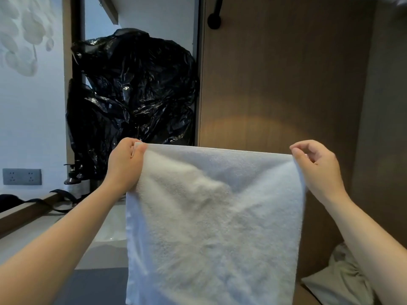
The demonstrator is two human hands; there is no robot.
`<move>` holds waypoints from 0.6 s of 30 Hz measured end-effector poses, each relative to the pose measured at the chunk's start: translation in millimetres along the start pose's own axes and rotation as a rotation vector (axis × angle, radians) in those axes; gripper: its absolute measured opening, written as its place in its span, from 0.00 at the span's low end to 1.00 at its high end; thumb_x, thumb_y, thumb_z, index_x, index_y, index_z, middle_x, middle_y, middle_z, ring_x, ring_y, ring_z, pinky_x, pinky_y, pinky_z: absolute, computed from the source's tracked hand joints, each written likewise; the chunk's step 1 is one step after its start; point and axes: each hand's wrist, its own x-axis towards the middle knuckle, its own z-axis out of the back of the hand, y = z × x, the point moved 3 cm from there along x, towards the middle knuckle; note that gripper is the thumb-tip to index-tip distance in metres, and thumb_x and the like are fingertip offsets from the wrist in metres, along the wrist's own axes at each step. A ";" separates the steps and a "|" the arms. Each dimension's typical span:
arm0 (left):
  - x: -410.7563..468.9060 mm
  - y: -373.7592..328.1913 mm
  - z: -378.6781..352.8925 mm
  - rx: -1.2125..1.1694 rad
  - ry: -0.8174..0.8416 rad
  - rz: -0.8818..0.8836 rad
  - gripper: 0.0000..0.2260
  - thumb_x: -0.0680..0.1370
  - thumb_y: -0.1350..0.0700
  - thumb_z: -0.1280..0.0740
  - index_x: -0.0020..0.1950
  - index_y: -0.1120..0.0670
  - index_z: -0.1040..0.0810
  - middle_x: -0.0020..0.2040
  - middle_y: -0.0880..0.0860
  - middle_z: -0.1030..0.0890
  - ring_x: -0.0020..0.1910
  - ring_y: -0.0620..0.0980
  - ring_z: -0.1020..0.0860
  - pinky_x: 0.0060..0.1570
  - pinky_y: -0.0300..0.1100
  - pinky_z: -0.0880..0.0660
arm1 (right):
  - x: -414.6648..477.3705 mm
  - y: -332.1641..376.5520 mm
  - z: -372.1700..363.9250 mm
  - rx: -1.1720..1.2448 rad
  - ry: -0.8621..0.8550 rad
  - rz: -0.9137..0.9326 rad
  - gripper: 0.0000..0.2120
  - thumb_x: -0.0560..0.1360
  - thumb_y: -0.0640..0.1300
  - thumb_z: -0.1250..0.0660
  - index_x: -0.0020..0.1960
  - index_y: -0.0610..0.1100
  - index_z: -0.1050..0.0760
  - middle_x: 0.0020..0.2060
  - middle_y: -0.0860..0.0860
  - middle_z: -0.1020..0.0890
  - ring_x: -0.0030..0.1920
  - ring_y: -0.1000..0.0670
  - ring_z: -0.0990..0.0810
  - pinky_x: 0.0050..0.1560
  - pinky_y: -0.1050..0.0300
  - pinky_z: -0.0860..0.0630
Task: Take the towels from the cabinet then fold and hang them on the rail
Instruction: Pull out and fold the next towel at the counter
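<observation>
A: Any writing legible?
B: Labels on the dark pump bottles [74, 177], left of centre, were too blurred to read.
A: Towel position?
B: White towel [215, 216] hung flat in the lower centre, its top edge stretched level between the hands. Left hand [125, 164] pinched the top left corner and right hand [317, 166] pinched the top right, fingers curled. Black plastic bag [136, 95] stood behind, upper centre, with a wooden panel [286, 84] to its right.

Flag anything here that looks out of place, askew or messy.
A bulky, crumpled black plastic bag fills the gap left of the wooden panel, odd above the pump bottles. Crumpled pale cloth lies at lower right. The towel hangs level, left hand and right hand pinching its top corners.
</observation>
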 end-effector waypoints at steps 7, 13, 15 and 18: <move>-14.5 -5.9 -10.5 0.076 0.111 0.046 0.18 0.79 0.53 0.40 0.30 0.56 0.38 0.25 0.49 0.38 0.27 0.48 0.40 0.29 0.42 0.40 | -14.0 -11.5 -2.5 -0.093 0.092 -0.123 0.04 0.79 0.46 0.34 0.48 0.48 0.22 0.42 0.55 0.20 0.46 0.54 0.21 0.40 0.65 0.28; -27.5 -22.7 -13.2 0.038 0.167 0.150 0.18 0.79 0.54 0.40 0.32 0.58 0.39 0.27 0.53 0.39 0.28 0.50 0.40 0.31 0.41 0.41 | -19.3 13.7 -5.1 0.192 0.217 -0.238 0.05 0.79 0.49 0.34 0.47 0.55 0.19 0.42 0.58 0.18 0.47 0.56 0.19 0.36 0.67 0.24; -33.7 -32.2 -15.5 -0.040 0.191 0.143 0.19 0.79 0.54 0.40 0.33 0.63 0.38 0.29 0.55 0.38 0.31 0.51 0.41 0.34 0.44 0.40 | -24.9 29.9 -10.4 0.313 0.347 -0.240 0.07 0.79 0.48 0.34 0.47 0.56 0.18 0.43 0.57 0.16 0.46 0.58 0.18 0.35 0.68 0.23; -40.5 -39.7 -17.5 -0.141 0.197 0.168 0.19 0.79 0.53 0.41 0.36 0.68 0.32 0.31 0.55 0.36 0.32 0.53 0.40 0.35 0.47 0.40 | -33.5 47.4 -19.2 0.485 0.518 -0.263 0.10 0.80 0.45 0.36 0.51 0.52 0.16 0.46 0.49 0.16 0.45 0.51 0.17 0.39 0.63 0.22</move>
